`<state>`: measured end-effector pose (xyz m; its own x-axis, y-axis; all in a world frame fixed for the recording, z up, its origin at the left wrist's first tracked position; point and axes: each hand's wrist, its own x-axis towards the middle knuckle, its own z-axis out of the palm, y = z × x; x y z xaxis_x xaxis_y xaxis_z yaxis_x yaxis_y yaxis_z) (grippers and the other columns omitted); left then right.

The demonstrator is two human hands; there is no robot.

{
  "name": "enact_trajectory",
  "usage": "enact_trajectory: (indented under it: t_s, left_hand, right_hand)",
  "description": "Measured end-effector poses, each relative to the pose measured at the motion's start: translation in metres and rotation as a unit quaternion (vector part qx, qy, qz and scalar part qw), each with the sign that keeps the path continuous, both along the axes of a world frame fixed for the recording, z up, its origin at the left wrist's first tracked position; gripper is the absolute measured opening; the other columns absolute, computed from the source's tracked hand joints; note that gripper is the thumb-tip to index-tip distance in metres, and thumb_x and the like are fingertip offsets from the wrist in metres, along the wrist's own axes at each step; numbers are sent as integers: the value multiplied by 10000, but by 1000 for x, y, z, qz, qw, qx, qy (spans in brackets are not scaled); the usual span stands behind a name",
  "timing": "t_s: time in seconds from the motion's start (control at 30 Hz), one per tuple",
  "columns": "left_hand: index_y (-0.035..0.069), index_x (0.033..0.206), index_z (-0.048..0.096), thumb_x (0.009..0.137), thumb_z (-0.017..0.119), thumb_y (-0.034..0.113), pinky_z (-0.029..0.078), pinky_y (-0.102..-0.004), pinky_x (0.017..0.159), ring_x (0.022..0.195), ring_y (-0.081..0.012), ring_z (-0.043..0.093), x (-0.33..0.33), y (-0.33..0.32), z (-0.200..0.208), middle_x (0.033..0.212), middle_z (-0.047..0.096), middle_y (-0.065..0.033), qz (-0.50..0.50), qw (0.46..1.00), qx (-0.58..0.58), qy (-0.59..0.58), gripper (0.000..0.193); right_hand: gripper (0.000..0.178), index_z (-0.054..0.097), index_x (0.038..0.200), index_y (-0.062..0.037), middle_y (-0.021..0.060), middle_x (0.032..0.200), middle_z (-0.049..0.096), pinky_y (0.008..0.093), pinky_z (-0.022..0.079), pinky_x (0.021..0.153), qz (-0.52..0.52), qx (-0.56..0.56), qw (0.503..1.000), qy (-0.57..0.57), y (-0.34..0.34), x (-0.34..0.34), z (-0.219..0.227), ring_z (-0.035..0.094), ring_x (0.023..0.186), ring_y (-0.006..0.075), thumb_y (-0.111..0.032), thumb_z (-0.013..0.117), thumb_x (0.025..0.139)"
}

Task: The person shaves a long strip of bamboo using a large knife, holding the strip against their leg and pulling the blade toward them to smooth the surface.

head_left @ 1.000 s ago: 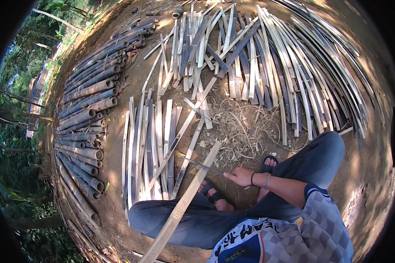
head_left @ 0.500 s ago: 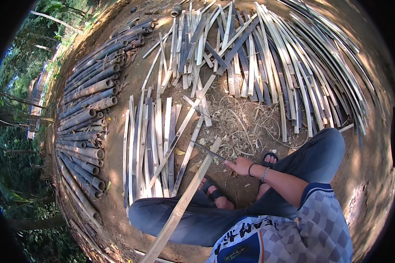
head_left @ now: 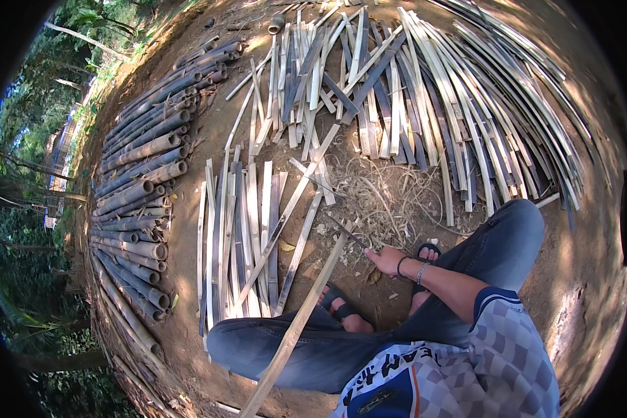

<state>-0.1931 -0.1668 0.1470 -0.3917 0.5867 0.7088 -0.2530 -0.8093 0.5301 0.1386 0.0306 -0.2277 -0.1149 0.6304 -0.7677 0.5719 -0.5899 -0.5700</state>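
My right hand (head_left: 385, 261) is closed around the handle of a thin, dark-bladed knife (head_left: 339, 226). Its blade points up and left, lying across the far end of a long split bamboo strip (head_left: 292, 337). That pale strip slants over my bent left leg and runs out at the lower edge. Whether the edge is biting into the bamboo cannot be made out. My left hand is out of the picture. Beyond the knife lies a heap of curly bamboo shavings (head_left: 380, 198) on the soil.
Split strips (head_left: 247, 237) lie left of my feet, with one long slat (head_left: 285, 216) slanting across them. A broad spread of strips (head_left: 467, 132) covers the far right. Whole bamboo poles (head_left: 143, 171) are stacked at the left. My sandalled feet (head_left: 355, 323) are close below the knife.
My right hand has shifted slightly right and away from me, and the blade now tilts more steeply. The strip's lower end has swung a little right.
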Motion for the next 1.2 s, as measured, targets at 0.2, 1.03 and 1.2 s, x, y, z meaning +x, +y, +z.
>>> enact_trajectory:
  t_s: [0.2,1.03,1.2]
  left_hand:
    - [114,650,416,851,382,761,287,-266,511,441,-100,278,-9,-2,2,510,287,30,-41,999,5,-5,678]
    - [77,695,456,872,340,738,323,-288,489,468,-150,376,-30,-6,-3,543,387,-24,89,994,-52,-46,694]
    - [74,697,458,868,343,742,325,-291,488,469,-152,381,-34,-4,-3,546,394,-26,95,993,-56,-53,698]
  right_hand:
    - [850,597,565,35,164,510,571,415,510,545,95,72,991,59,-13,-8,19,625,501,292,-708,353,897]
    - [825,610,590,36,146,501,571,380,509,500,2,53,998,23,-12,-8,-20,614,462,265,-675,350,920]
    - [832,611,573,38,151,488,570,379,514,509,63,32,997,21,-14,-4,4,621,466,262,-684,368,907]
